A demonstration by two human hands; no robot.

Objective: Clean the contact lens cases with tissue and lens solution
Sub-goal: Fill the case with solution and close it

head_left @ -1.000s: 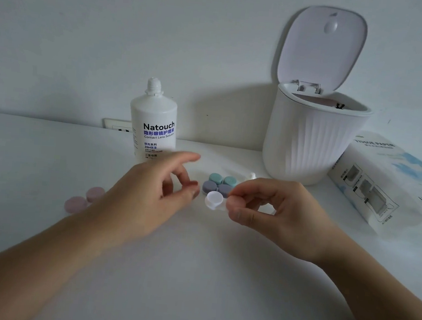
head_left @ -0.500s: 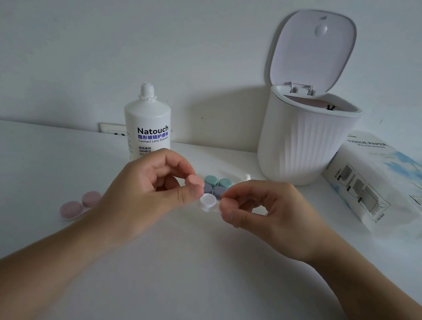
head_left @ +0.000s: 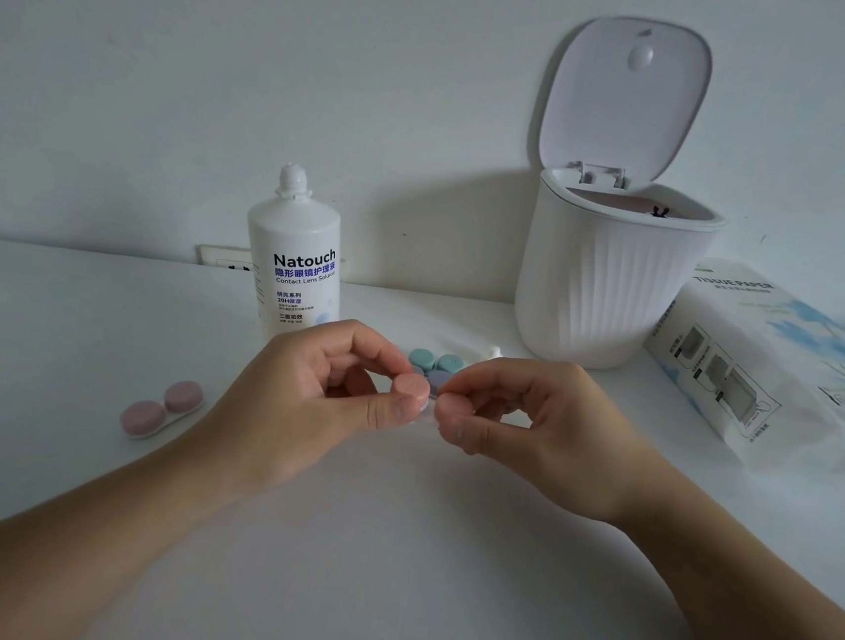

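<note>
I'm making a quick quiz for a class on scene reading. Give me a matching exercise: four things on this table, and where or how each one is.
Things:
1. solution bottle
2. bin
3. tissue pack
4. pink lens case

States:
A. lying at the table's right edge
B. lid flipped up
C. standing upright with its cap off, behind the left hand
D. lying closed on the table, left of both hands

Pairs: 1-C, 2-B, 3-A, 4-D
</note>
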